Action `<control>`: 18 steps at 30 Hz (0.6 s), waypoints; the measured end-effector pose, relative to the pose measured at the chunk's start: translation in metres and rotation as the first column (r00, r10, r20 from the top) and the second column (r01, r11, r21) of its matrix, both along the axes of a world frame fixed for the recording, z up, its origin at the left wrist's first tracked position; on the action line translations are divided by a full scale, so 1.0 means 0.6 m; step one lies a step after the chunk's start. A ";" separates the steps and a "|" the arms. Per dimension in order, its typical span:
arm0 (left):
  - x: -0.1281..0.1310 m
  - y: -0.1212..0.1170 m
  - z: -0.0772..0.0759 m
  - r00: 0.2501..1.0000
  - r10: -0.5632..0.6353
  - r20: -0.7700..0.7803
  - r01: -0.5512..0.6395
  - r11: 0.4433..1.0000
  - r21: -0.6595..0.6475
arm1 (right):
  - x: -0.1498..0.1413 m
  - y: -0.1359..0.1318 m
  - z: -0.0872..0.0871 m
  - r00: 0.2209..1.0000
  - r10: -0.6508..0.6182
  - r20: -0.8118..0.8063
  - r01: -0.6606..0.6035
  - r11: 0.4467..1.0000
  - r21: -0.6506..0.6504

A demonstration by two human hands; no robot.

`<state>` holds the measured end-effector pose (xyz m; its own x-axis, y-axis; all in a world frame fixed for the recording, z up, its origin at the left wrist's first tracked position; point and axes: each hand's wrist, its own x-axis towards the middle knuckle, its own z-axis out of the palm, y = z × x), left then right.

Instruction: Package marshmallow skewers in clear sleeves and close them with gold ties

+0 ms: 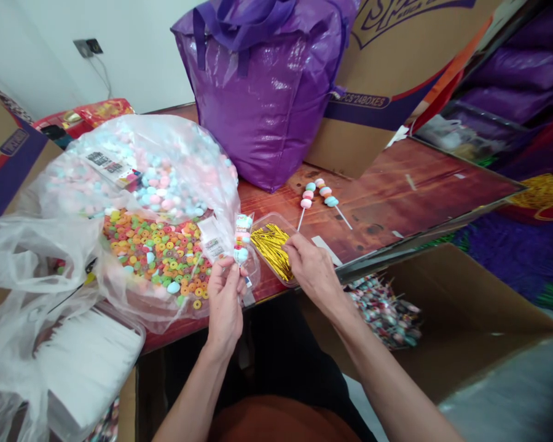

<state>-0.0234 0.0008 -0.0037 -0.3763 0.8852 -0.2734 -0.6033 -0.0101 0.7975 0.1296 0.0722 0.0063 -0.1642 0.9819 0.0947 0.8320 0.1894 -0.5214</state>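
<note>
Between the thumb and fingers of my left hand (pixel 227 285) is a candy stick (pixel 242 236), held upright with colored marshmallow-like pieces inside a clear printed wrapper. My right hand (pixel 313 264) is at the right side of a clear plastic tub (pixel 288 224) of gold twist ties (pixel 271 245). Its thumb and forefinger are pinched together over the ties; what they grip is too small to make out. Two unwrapped candy sticks, one on the left (pixel 306 199) and one on the right (pixel 328 195), lie on the table beyond this tub.
A clear bag of pastel candies (pixel 166 147) and loose ring candies (pixel 156 245) lie at left. White sticks (pixel 87 362) fill a container nearer me. A purple bag (pixel 262 98) and a cardboard box (pixel 373 80) stand behind. Below right, an open carton (pixel 442 294) holds many wrapped candy sticks (pixel 384 310).
</note>
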 end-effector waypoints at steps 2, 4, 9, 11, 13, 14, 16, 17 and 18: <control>0.001 0.001 0.000 1.000 -0.002 -0.014 0.002 1.000 0.002 | 0.002 0.000 -0.002 0.999 0.022 -0.035 -0.022 1.000 -0.007; 0.002 0.002 0.000 1.000 -0.004 -0.025 0.004 1.000 -0.004 | 0.005 0.000 -0.004 0.999 0.034 -0.038 -0.034 0.999 0.000; 0.002 0.005 -0.003 0.999 0.000 -0.049 0.000 1.000 -0.015 | 0.012 -0.010 0.001 0.994 -0.076 -0.079 0.086 0.988 0.128; 0.003 0.005 -0.005 0.998 -0.011 -0.061 0.011 1.000 -0.008 | 0.011 -0.023 0.006 0.963 -0.082 -0.258 0.122 0.982 0.144; 0.007 0.003 -0.007 0.997 -0.037 -0.075 0.038 0.999 0.012 | 0.004 -0.040 0.010 0.868 -0.022 -0.495 0.061 0.996 0.061; 0.009 0.002 -0.007 0.995 -0.058 -0.082 0.060 0.998 0.028 | -0.002 -0.049 0.010 0.804 0.002 -0.595 -0.001 1.000 0.003; 0.014 -0.003 -0.007 0.990 -0.111 -0.092 0.117 0.991 0.061 | -0.016 -0.066 0.006 0.695 0.019 -0.718 -0.114 0.990 -0.084; 0.017 -0.005 -0.007 0.985 -0.140 -0.096 0.148 0.986 0.072 | -0.023 -0.072 0.003 0.664 0.019 -0.748 -0.146 0.984 -0.104; 0.019 -0.007 -0.006 0.981 -0.168 -0.101 0.177 0.981 0.080 | -0.030 -0.077 -0.001 0.644 0.015 -0.765 -0.158 0.981 -0.114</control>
